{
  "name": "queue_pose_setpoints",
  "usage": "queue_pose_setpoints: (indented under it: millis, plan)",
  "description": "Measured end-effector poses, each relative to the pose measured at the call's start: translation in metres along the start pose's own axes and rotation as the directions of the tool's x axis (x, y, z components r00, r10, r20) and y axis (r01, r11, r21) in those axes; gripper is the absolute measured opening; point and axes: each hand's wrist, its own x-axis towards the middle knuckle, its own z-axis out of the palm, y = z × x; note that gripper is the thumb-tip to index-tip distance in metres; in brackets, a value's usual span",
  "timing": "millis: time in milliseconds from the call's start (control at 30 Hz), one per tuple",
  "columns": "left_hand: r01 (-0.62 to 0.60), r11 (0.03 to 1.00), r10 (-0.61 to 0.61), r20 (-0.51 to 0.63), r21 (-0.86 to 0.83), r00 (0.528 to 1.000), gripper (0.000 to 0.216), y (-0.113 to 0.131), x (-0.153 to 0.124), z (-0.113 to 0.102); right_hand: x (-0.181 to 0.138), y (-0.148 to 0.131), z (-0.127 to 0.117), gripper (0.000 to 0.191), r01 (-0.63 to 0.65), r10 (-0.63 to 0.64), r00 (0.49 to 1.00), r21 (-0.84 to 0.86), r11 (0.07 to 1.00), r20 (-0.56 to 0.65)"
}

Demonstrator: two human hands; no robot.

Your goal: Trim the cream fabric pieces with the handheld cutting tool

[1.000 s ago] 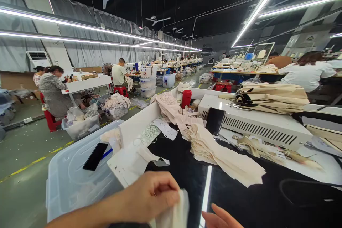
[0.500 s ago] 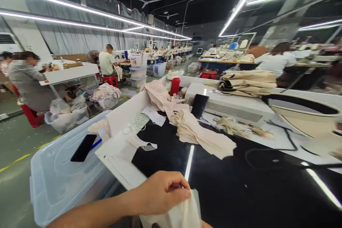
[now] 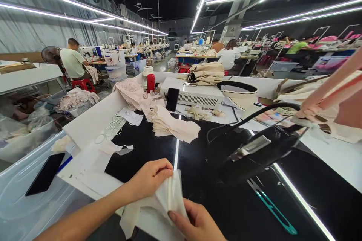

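Note:
My left hand (image 3: pixel 151 179) pinches the upper edge of a cream fabric piece (image 3: pixel 161 205) at the near edge of the black work surface (image 3: pixel 203 180). Lower down, my right hand (image 3: pixel 198 218) grips the same piece between thumb and fingers, along a raised strip or fold. Part of the cloth hangs over the table's front edge. Ahead of my hands lies a stack of pale pink fabric pieces (image 3: pixel 175 124). Teal thread snips (image 3: pixel 273 207) rest to the right, and a black iron-like tool (image 3: pixel 254 150) with a thick hose lies behind them.
A phone (image 3: pixel 172 99) leans against a white vented box (image 3: pixel 192 94). Another phone (image 3: pixel 45 175) lies on a clear plastic bin lid (image 3: pixel 17 188) at left. A red bottle (image 3: pixel 151 83) and folded cream fabric (image 3: pixel 206 73) stand farther back. Several people work at tables beyond.
The view has swung to the right, bringing the iron-like tool and snips into clear sight. My right hand has come into view, gripping the cream fabric with my left.

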Motion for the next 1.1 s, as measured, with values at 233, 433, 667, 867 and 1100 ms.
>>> queue_pose_setpoints:
  millis: [233, 433, 667, 867, 1100]
  plan:
    - [-0.039, 0.996, 0.033, 0.072, 0.08, 0.997, 0.024, -0.006, 0.036, 0.007, -0.013, -0.011, -0.023, 0.039, -0.012, -0.016, 0.988, -0.177, 0.984, -0.155]
    - [-0.068, 0.971, 0.044, 0.109, 0.228, 0.993, 0.024, -0.01, 0.049, 0.011, -0.027, -0.01, -0.038, 0.032, -0.106, 0.041, 0.974, -0.285, 0.953, -0.222]
    - [-0.213, 0.853, 0.202, 0.076, 0.476, 0.977, 0.019, -0.01, 0.051, 0.016, -0.037, -0.005, -0.053, 0.025, -0.078, -0.154, 0.924, -0.565, 0.822, -0.351]
    - [-0.475, 0.62, 0.394, 0.276, 0.624, 0.877, 0.014, -0.019, 0.03, 0.031, -0.051, 0.002, -0.078, 0.023, -0.099, -0.185, 0.896, -0.586, 0.804, -0.404]
    - [-0.589, 0.451, 0.507, 0.351, 0.67, 0.787, 0.012, -0.025, 0.016, 0.041, -0.062, -0.016, -0.137, 0.055, -0.058, -0.376, 0.676, -0.555, 0.83, -0.634]
